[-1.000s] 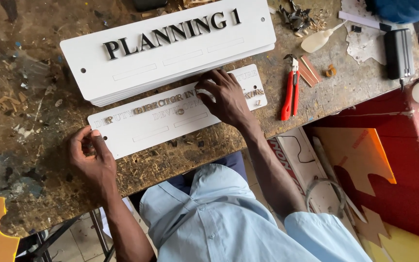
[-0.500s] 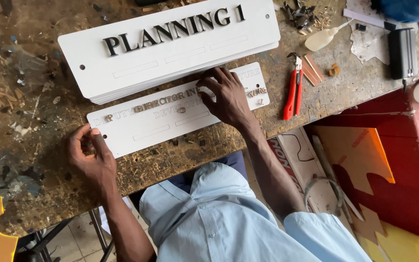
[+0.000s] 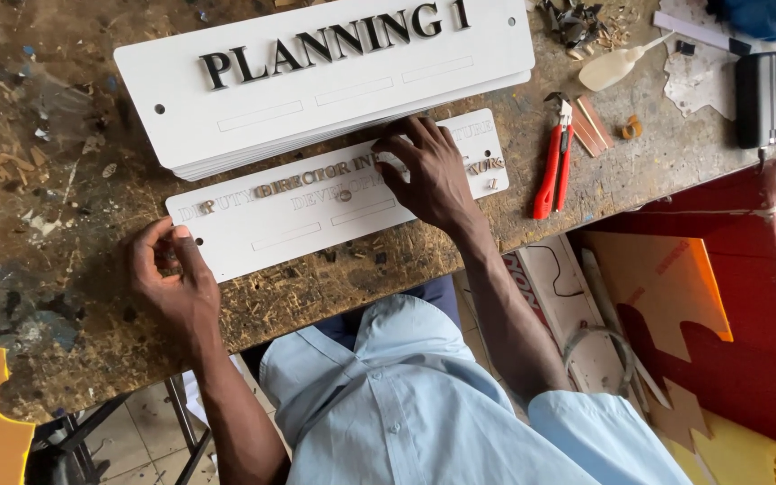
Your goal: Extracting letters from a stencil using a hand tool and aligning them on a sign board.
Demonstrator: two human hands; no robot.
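Little has moved since a second ago: my right hand point(image 3: 428, 175) still presses flat, fingers spread, on the small white sign plate point(image 3: 316, 202). My left hand point(image 3: 172, 278) pinches its near-left corner. The plate, bearing small raised letters, lies on the workbench point(image 3: 47, 224), just near of the large white sign stack point(image 3: 325, 81).

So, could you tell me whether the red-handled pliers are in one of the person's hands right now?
No, the red-handled pliers lie alone on the workbench, to the right of the right hand, which rests on the small white sign plate.
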